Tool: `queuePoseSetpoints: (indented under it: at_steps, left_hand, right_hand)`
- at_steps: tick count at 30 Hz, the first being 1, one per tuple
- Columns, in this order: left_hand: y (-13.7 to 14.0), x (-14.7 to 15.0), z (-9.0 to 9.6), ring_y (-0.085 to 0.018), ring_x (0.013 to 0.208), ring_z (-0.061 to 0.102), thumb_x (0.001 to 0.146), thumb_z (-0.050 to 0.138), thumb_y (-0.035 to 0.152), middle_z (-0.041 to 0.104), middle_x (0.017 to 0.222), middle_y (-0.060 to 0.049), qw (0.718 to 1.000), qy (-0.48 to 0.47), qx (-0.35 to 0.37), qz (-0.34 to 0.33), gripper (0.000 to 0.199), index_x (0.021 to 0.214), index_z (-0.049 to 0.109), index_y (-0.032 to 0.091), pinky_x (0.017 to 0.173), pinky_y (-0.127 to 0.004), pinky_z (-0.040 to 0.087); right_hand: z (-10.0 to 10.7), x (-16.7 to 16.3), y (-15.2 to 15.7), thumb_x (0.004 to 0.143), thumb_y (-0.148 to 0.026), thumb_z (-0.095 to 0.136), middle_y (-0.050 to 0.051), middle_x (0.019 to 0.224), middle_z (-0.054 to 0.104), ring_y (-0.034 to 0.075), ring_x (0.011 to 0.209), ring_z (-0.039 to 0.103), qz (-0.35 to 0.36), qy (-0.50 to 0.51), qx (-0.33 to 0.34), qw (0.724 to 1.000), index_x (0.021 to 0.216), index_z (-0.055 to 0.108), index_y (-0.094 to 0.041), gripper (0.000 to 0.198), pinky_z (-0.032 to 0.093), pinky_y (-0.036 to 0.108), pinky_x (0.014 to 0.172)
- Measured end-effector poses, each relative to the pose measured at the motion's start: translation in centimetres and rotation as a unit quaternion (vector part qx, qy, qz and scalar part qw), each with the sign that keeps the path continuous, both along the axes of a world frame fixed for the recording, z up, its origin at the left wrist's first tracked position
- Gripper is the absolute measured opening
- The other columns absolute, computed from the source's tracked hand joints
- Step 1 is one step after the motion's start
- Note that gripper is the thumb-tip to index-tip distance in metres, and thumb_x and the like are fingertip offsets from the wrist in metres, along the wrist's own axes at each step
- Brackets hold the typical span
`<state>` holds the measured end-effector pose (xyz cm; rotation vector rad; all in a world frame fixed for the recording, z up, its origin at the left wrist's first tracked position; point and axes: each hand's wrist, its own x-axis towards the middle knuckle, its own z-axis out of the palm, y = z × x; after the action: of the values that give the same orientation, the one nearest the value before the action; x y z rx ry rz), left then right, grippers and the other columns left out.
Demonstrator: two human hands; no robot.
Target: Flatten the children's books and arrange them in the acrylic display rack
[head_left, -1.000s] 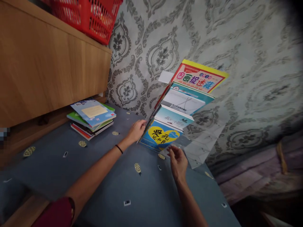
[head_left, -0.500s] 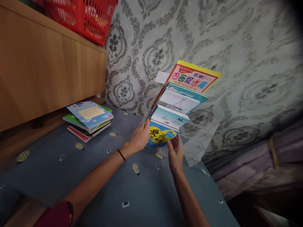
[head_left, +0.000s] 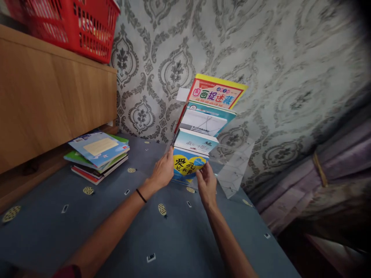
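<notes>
A blue book with a yellow heart (head_left: 187, 166) stands at the front of a clear tiered book stand (head_left: 238, 170). My left hand (head_left: 162, 170) is closed at its left edge, thumb side up. At its lower right edge my right hand (head_left: 207, 186) is curled, fingers pressed to the cover. Behind it, leaning back in rising steps, are a pale blue book (head_left: 195, 142), a white-and-teal book (head_left: 203, 122) and a red-and-yellow picture book (head_left: 216, 92). The stand's right part shows bare plastic. Both hands' far fingers are partly hidden behind the book.
A pile of several books (head_left: 100, 148) lies on the left, beside a wooden cabinet (head_left: 58, 88). On the cabinet sits a red plastic basket (head_left: 94, 34). The dark blue tablecloth (head_left: 124, 235) has a pineapple print. Patterned wallpaper rises behind, and a purplish curtain (head_left: 301, 181) hangs at right.
The whole view has shifted, so the hands, stand and pile appear further left. Both hands stay on the blue book, which looks about the same in its place.
</notes>
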<state>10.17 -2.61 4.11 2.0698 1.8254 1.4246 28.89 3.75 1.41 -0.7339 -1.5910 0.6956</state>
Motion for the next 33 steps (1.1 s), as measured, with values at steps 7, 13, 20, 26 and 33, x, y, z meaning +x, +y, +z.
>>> queuePoseSetpoints:
  at_steps: [7, 13, 20, 26, 33]
  left_hand:
    - [0.1, -0.1, 0.0, -0.032, 0.136, 0.052, 0.094, 0.037, 0.013, 0.049, 0.15, -0.025, 1.0, -0.015, 0.01, 0.002, 0.063, 0.156, 0.026, 0.007, 0.111, -0.053, 0.045]
    - [0.5, -0.3, -0.3, -0.03, 0.137, 0.053, 0.095, 0.039, 0.017, 0.051, 0.15, -0.023, 0.999, -0.028, 0.036, -0.005, 0.06, 0.154, 0.032, 0.007, 0.113, -0.048, 0.044]
    - [0.7, -0.5, -0.5, -0.03, 0.139, 0.051, 0.093, 0.041, 0.015, 0.051, 0.151, -0.021, 0.998, -0.028, 0.051, -0.009, 0.063, 0.155, 0.032, 0.009, 0.113, -0.05, 0.045]
    - [0.6, -0.8, -0.3, -0.03, 0.139, 0.051, 0.093, 0.041, 0.016, 0.05, 0.152, -0.02, 0.999, -0.005, 0.05, -0.013, 0.064, 0.157, 0.029, 0.012, 0.113, -0.049, 0.045]
    - [-0.9, -3.1, -2.3, -0.029, 0.135, 0.055, 0.096, 0.043, 0.019, 0.055, 0.147, -0.02, 0.998, 0.046, 0.021, 0.032, 0.058, 0.153, 0.035, 0.012, 0.112, -0.048, 0.046]
  right_hand:
    - [0.1, 0.0, 0.3, 0.088, -0.049, 0.064, 0.017, 0.148, 0.056, 0.032, 0.134, 0.055, -0.001, 0.024, -0.026, 0.999, 0.146, 0.051, -0.019, 0.066, 0.046, 0.053, 0.109]
    - [0.4, 0.0, 0.5, 0.085, -0.047, 0.066, 0.018, 0.139, 0.062, 0.033, 0.127, 0.059, -0.004, 0.044, -0.051, 0.998, 0.137, 0.058, -0.018, 0.06, 0.051, 0.051, 0.103]
    - [0.3, -0.3, 0.5, 0.085, -0.045, 0.064, 0.016, 0.138, 0.063, 0.032, 0.126, 0.06, -0.017, 0.042, -0.048, 0.998, 0.138, 0.056, -0.02, 0.06, 0.05, 0.051, 0.103]
    - [0.1, -0.3, 0.6, 0.087, -0.046, 0.058, 0.016, 0.139, 0.062, 0.031, 0.127, 0.059, -0.036, 0.033, -0.035, 0.998, 0.139, 0.054, -0.021, 0.058, 0.05, 0.051, 0.103]
    - [-1.0, 0.6, -2.9, 0.09, -0.048, 0.055, 0.02, 0.141, 0.057, 0.032, 0.125, 0.058, -0.12, 0.014, -0.036, 0.992, 0.14, 0.049, -0.017, 0.06, 0.05, 0.053, 0.101]
